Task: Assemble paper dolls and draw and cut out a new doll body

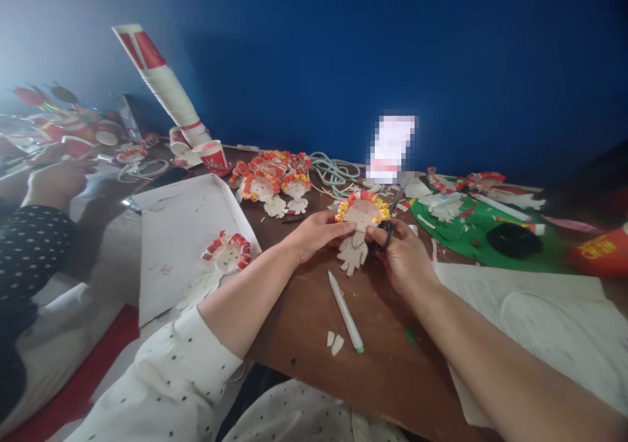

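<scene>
Over the brown table, a paper-cut doll [362,216] with a round face and a red-and-yellow rim of curled paper is held between my hands. My left hand [318,233] is closed on its left side, thumb and fingers at the neck. On the other side, my right hand [407,255] pinches the doll's edge while gripping black-handled scissors [386,235], whose blades point up and away. The doll's cut-out white lower part hangs below my fingers. Just beneath lies a white marker [345,312] with a green end, beside small paper scraps [336,344].
Several finished-looking dolls [275,175] are heaped behind my left hand. Left stands a white box lid [171,233] with another doll [226,254]. Paper sheets [534,324] and green material [451,233] lie right. A co-worker's hand [59,180] is at far left; a phone [391,149] leans on the wall.
</scene>
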The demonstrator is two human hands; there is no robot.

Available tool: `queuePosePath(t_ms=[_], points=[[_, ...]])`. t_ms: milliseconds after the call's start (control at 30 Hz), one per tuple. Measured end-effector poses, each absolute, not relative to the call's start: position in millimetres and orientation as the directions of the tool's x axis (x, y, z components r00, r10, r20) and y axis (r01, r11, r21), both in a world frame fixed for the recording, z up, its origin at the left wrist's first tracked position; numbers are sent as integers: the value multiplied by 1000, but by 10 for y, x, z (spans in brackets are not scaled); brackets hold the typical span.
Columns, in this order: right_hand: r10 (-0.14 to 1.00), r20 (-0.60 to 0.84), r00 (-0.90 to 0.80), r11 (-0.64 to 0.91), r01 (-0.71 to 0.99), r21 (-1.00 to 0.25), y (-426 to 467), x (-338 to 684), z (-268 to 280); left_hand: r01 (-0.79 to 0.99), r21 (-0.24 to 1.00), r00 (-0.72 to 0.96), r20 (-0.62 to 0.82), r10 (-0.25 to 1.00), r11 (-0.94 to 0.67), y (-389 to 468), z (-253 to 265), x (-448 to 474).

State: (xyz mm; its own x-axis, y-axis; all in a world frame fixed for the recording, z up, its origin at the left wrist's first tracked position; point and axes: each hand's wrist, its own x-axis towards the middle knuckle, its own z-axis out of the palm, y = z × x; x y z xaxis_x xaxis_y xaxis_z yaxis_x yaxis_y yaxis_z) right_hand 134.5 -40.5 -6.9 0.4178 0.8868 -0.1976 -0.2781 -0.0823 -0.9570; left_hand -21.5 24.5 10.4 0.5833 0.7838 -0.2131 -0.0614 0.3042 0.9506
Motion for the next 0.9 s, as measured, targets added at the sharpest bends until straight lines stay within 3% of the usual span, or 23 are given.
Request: queuePosePath(t_ms=[267, 567, 900], points=[[901, -193, 388, -92, -263, -960, -414, 1338, -31, 26, 937, 498, -314, 808, 348, 261, 126, -217], [923, -155, 354, -111, -141, -984, -440, 1352, -40, 70, 943, 454, -320, 831, 325, 254, 93, -194], [922, -263, 282, -201, -230, -952, -427, 1365, -32, 61, 942, 451, -321, 833, 330, 247, 130, -193]])
